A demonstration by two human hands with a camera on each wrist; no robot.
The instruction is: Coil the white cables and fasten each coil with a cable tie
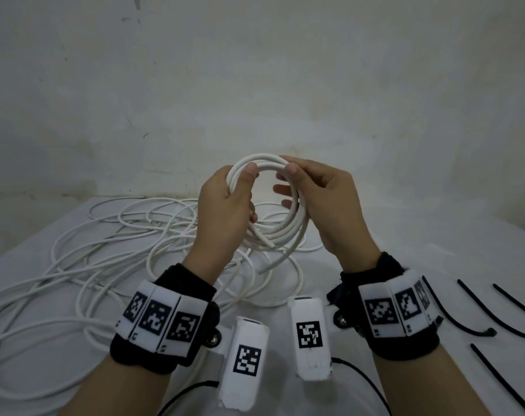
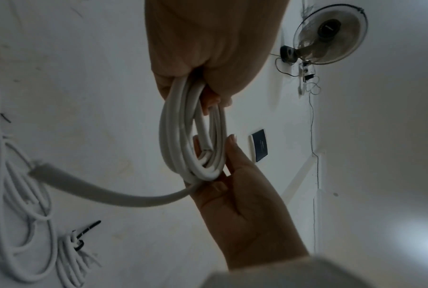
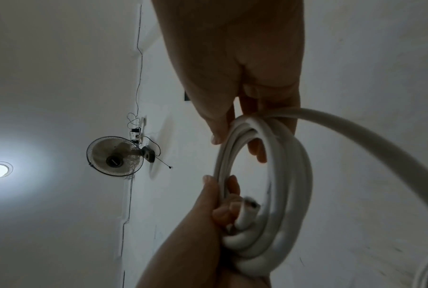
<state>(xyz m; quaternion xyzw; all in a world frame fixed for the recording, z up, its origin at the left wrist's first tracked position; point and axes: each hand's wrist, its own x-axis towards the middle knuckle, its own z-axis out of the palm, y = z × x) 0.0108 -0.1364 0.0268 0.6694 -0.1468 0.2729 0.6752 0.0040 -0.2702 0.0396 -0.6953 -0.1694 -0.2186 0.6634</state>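
I hold a coil of thick white cable (image 1: 298, 226) upright above the table with both hands. My left hand (image 1: 240, 187) grips its left side, thumb pressed on the top arc. My right hand (image 1: 288, 175) pinches the top right, with the other fingers reaching through the ring. One cut end (image 1: 267, 243) sticks out at the bottom, and a loose tail (image 1: 277, 261) hangs below. In the left wrist view the coil (image 2: 168, 136) hangs from my left hand (image 2: 195, 87) and the tail (image 2: 109, 193) trails left. In the right wrist view my right hand (image 3: 235, 132) holds the coil (image 3: 299, 175).
A heap of loose thin white cables (image 1: 105, 259) covers the left of the white table (image 1: 435, 250). Several black cable ties (image 1: 471, 307) lie at the right. A tied coil (image 2: 70, 259) with a black tie (image 2: 81, 236) lies nearby. A wall fan (image 3: 114, 155) hangs behind.
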